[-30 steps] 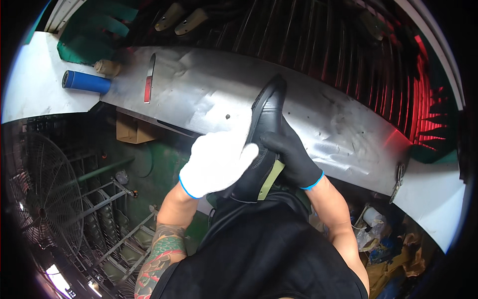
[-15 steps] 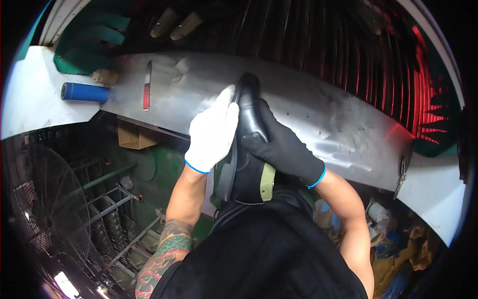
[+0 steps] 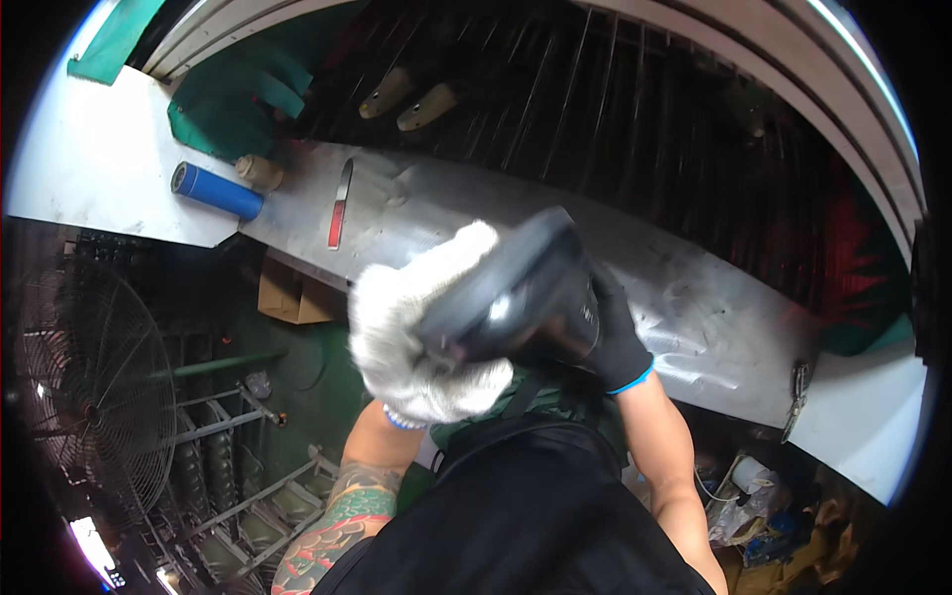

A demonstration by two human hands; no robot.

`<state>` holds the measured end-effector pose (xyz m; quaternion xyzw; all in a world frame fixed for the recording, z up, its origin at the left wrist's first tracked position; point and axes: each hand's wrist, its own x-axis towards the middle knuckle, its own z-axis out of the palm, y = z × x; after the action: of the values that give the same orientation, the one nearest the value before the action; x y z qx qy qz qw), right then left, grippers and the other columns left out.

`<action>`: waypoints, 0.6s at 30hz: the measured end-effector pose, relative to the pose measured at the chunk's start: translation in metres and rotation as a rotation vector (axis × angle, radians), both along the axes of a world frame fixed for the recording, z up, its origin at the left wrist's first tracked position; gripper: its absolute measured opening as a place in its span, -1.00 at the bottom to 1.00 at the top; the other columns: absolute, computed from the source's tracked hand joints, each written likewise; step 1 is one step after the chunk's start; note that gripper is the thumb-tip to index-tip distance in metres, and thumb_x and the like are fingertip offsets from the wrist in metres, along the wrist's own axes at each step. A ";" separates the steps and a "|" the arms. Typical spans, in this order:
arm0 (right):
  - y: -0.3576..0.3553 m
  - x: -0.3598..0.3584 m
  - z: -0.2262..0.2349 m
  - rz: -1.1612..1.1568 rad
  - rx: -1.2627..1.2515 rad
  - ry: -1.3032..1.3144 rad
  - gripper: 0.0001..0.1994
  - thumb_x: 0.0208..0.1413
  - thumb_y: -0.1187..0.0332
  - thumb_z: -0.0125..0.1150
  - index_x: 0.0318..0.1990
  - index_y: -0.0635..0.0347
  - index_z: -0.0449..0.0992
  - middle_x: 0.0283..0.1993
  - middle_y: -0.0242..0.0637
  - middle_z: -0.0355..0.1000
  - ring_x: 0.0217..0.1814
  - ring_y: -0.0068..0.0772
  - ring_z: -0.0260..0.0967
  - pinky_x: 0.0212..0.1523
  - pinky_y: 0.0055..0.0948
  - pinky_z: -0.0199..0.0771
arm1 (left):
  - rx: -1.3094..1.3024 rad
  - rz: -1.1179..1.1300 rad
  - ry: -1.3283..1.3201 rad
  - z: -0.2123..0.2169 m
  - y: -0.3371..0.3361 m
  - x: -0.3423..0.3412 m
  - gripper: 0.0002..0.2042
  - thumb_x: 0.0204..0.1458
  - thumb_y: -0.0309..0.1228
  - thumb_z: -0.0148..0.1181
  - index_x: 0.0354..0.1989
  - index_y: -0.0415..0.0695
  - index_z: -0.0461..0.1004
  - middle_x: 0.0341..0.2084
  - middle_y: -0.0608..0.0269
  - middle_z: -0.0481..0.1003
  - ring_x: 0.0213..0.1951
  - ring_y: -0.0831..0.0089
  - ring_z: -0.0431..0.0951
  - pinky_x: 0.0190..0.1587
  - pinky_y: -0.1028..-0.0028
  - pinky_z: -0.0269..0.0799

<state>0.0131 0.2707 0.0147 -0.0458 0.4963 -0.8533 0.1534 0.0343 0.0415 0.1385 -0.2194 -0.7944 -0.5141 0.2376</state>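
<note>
A black leather shoe [image 3: 521, 297] is held in the air in front of my body, tilted and blurred by motion. My left hand [image 3: 397, 332], in a white knit glove, wraps round its lower left end, with fingers above and below it. On the shoe's right side is my right hand [image 3: 617, 337] in a dark glove; its fingers are partly hidden behind the shoe. Beyond both hands lies a bare metal bench top [image 3: 446, 188]. A knife [image 3: 338, 213] with a red handle rests on the bench, left of the shoe.
A blue cylinder [image 3: 218, 190] and a tan roll [image 3: 258, 173] lie at the bench's left. Shoe lasts [image 3: 426, 107] sit in the dark opening with hanging strips. A cardboard box [image 3: 297, 293] and a large fan [image 3: 94, 397] are lower left. A metal tool [image 3: 797, 397] hangs at right.
The shoe has turned from lying lengthwise, toe away, to tilted with its end toward my left hand. My left hand has shifted from flat along its side to gripping it. The view has rotated.
</note>
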 end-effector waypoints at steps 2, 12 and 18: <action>0.020 -0.020 0.016 -0.088 -0.291 -0.117 -0.55 0.32 0.30 0.19 0.31 0.23 0.45 0.25 -0.16 0.51 0.27 -0.25 0.49 0.34 -0.24 0.48 | 0.034 0.032 0.053 -0.017 0.004 0.008 -0.23 -0.16 -0.27 0.62 0.23 -0.32 0.40 0.07 -0.11 0.59 0.10 0.02 0.62 0.22 0.12 0.50; 0.031 -0.038 0.074 -0.243 0.248 -0.040 -0.38 -0.01 0.47 0.54 0.26 0.28 0.47 -0.09 -0.27 0.64 -0.01 -0.45 0.61 0.08 -0.38 0.64 | -0.259 0.007 -0.291 -0.071 0.003 0.000 -0.10 -0.04 -0.15 0.52 0.44 -0.37 0.27 0.15 -0.18 0.54 0.10 -0.11 0.56 0.17 0.12 0.49; -0.014 -0.040 0.104 -0.143 0.249 0.344 0.08 -0.32 0.39 0.79 0.44 0.23 0.24 0.34 -0.11 0.38 0.35 -0.32 0.40 0.33 -0.32 0.49 | 0.681 -0.386 -0.536 -0.021 0.020 -0.065 -0.25 0.19 -0.39 0.27 0.55 -0.14 0.10 0.25 0.10 0.46 0.06 0.46 0.54 0.09 0.42 0.54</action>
<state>-0.0272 0.2570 0.1192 -0.1362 0.6187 -0.7737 0.0099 -0.0302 0.0619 0.1172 -0.1321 -0.5585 -0.8187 -0.0174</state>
